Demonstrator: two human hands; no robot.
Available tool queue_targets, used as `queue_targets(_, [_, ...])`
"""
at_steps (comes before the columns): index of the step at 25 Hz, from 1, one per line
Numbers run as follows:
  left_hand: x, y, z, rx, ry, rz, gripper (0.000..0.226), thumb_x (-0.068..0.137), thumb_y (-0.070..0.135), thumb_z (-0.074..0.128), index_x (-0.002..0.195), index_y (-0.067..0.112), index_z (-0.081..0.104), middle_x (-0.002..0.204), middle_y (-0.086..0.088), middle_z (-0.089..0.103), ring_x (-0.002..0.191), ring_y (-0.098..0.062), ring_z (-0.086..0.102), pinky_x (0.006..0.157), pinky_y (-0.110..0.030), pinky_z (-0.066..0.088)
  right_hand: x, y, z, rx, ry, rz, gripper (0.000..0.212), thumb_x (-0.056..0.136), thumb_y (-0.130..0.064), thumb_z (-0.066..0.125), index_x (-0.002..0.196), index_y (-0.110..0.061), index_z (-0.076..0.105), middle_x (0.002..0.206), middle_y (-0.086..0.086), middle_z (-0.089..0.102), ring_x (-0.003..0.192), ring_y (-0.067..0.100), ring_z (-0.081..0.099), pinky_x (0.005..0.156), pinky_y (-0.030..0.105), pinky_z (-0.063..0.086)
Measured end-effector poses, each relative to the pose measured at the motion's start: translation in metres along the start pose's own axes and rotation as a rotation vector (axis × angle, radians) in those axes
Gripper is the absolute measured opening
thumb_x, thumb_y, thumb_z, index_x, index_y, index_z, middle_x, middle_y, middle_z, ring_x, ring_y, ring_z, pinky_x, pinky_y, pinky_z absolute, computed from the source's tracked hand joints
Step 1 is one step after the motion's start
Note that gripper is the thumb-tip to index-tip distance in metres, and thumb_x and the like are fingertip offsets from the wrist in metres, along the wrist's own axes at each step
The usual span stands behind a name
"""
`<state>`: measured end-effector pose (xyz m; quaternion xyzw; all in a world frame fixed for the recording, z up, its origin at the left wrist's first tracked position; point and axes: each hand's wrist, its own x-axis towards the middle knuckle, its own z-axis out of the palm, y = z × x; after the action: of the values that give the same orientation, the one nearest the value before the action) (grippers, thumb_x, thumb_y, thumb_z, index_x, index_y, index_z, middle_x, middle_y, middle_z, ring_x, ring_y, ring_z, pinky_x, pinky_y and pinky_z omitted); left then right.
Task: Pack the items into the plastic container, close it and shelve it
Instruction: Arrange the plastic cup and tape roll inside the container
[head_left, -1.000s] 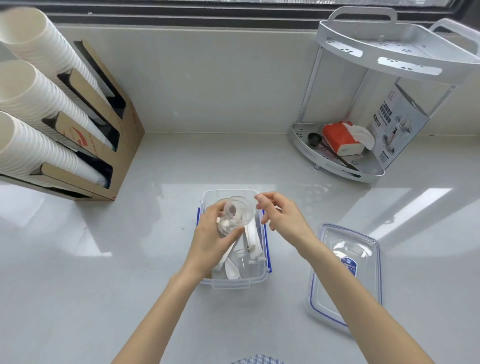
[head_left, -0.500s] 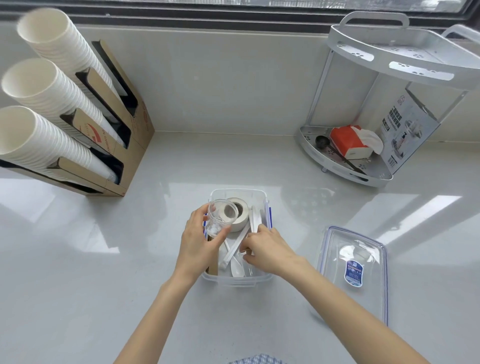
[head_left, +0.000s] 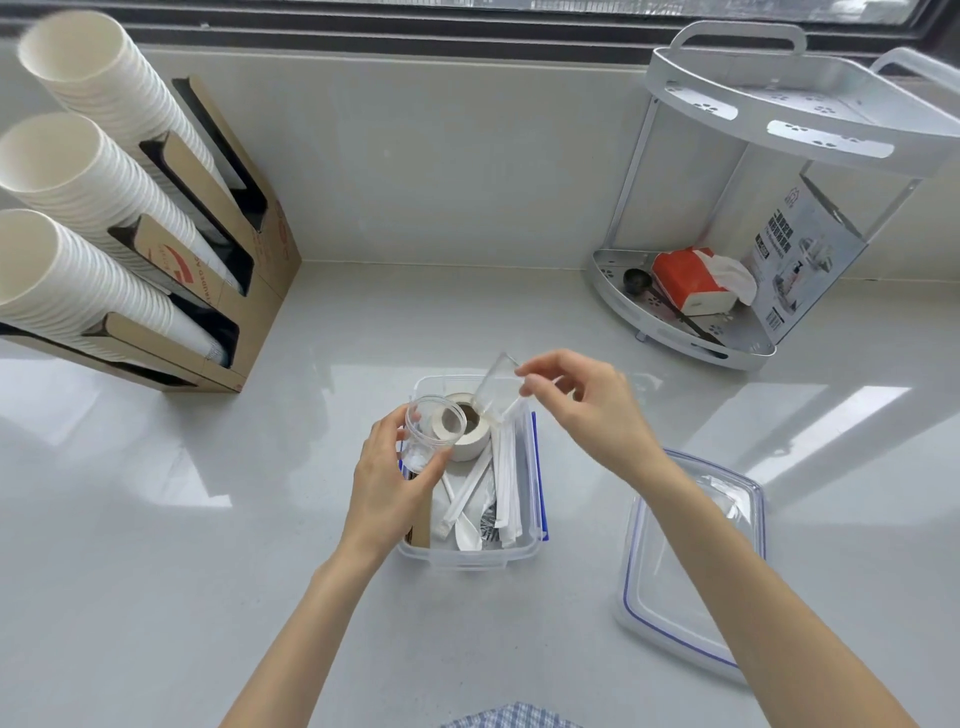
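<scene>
Two hands: both above the open container (head_left: 467, 558), each gripping a clear cup.
Left hand (head_left: 387, 480): fingers wrapped around a clear cup (head_left: 431, 431), mouth tilted toward the camera, over the container's left side.
Right hand (head_left: 587, 410): fingertips pinched on a second clear cup (head_left: 497, 391), tilted, held over the far right corner.
Container: clear tub with blue clips, on the counter (head_left: 182, 571), lid off.
Contents: tape roll (head_left: 470, 434) at the far end; wrapped straws (head_left: 506, 483) along the right side; white spoon (head_left: 467, 532) near the front; a brown item at the left wall, unclear.
Lid (head_left: 691, 571): flat on the counter, right of the container, partly under the right forearm.
Rack (head_left: 727, 332): far right, two tiers; lower tier holds a red tissue pack (head_left: 685, 280).
Cup holder (head_left: 228, 249): far left, three stacks of paper cups (head_left: 67, 171).
</scene>
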<state>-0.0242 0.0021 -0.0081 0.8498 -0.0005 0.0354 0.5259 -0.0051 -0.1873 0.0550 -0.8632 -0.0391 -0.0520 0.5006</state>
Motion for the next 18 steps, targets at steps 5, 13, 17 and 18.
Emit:
queue_targets(5, [-0.003, 0.010, 0.008, 0.026, -0.062, 0.055, 0.044, 0.076, 0.022, 0.068, 0.115, 0.020, 0.048, 0.108, 0.010, 0.049, 0.102, -0.019, 0.050, 0.089, -0.034, 0.042, -0.006, -0.011, 0.018, -0.053, -0.017, -0.126, 0.008, 0.082, -0.014, 0.062, 0.085, -0.017, 0.069, 0.075, -0.011, 0.064, 0.058, -0.002, 0.051, 0.059, 0.003, 0.036])
queue_targets(13, [-0.002, 0.010, 0.008, -0.019, -0.041, 0.052, 0.058, 0.075, 0.024, 0.068, 0.125, 0.024, 0.040, 0.117, 0.005, 0.054, 0.103, -0.016, 0.053, 0.085, -0.024, 0.038, -0.017, 0.002, 0.039, -0.162, -0.238, -0.157, 0.017, 0.086, -0.019, 0.058, 0.098, -0.017, 0.070, 0.091, 0.001, 0.070, 0.074, 0.011, 0.048, 0.070, 0.004, 0.034])
queue_targets(17, [-0.001, 0.006, 0.006, -0.023, -0.015, 0.040, 0.058, 0.076, 0.026, 0.068, 0.127, 0.023, 0.039, 0.121, 0.001, 0.053, 0.099, -0.015, 0.054, 0.082, -0.022, 0.043, -0.014, 0.004, 0.042, 0.006, -0.201, -0.076, 0.022, 0.089, -0.020, 0.052, 0.108, -0.021, 0.064, 0.100, -0.005, 0.068, 0.075, 0.004, 0.055, 0.066, 0.002, 0.039])
queue_targets(18, [0.000, 0.005, 0.004, -0.027, 0.002, 0.031, 0.057, 0.076, 0.025, 0.067, 0.126, 0.022, 0.040, 0.122, 0.001, 0.052, 0.097, -0.013, 0.054, 0.079, -0.016, 0.043, -0.012, 0.006, 0.042, 0.070, -0.127, -0.023, 0.024, 0.089, -0.019, 0.051, 0.111, -0.021, 0.062, 0.102, -0.006, 0.065, 0.078, 0.004, 0.058, 0.066, 0.002, 0.040])
